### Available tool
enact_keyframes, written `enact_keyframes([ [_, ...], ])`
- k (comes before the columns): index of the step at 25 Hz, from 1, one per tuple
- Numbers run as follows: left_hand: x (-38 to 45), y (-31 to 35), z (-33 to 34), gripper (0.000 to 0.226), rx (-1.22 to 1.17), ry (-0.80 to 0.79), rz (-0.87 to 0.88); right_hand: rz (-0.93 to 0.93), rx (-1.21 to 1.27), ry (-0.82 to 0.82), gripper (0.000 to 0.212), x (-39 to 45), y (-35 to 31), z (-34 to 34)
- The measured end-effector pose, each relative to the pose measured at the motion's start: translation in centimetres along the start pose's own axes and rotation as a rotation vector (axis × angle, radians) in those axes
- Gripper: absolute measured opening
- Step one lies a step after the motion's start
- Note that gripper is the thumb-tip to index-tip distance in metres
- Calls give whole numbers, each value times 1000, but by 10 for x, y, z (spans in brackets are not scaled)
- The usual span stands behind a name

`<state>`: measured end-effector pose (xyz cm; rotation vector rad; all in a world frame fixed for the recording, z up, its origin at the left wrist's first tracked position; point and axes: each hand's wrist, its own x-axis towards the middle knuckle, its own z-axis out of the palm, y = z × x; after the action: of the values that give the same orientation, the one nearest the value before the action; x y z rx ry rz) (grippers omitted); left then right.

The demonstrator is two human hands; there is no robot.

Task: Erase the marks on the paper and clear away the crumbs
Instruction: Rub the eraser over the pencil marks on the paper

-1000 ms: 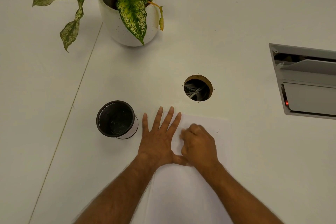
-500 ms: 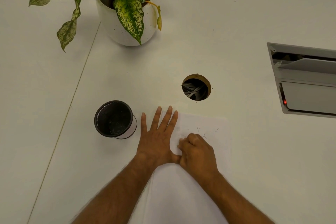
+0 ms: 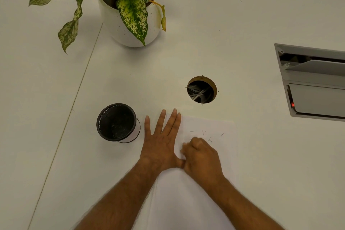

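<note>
A white sheet of paper (image 3: 214, 155) lies on the white table in front of me. My left hand (image 3: 160, 142) presses flat on its left edge, fingers straight and spread. My right hand (image 3: 200, 157) is curled into a fist on the paper, fingertips down; what it grips is hidden under the fingers. Thin dark eraser crumbs (image 3: 207, 134) are scattered on the paper just beyond my right knuckles.
A black mesh cup (image 3: 116, 122) stands left of my left hand. A round cable hole (image 3: 202, 89) opens beyond the paper. A potted plant (image 3: 130, 24) sits at the back. A grey socket box (image 3: 313, 82) is sunk into the table on the right.
My right hand has slid back toward me along the paper, uncovering dark crumbs near the sheet's top. My left hand has stayed flat in place.
</note>
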<state>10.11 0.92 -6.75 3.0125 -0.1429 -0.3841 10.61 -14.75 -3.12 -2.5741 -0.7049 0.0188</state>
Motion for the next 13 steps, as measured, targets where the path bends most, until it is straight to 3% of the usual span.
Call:
enact_keyframes([
  [4, 0, 0, 0, 127, -11, 19, -2, 16, -4, -10, 25, 1, 0, 2],
  [7, -1, 0, 1, 136, -24, 8, 16, 50, -32, 15, 4, 40, 4, 6],
  [10, -1, 1, 0, 144, -34, 16, 18, 102, -41, 12, 7, 60, 7, 8],
  [13, -1, 1, 1, 135, -42, -2, 10, 34, -26, 6, 12, 33, 5, 6],
])
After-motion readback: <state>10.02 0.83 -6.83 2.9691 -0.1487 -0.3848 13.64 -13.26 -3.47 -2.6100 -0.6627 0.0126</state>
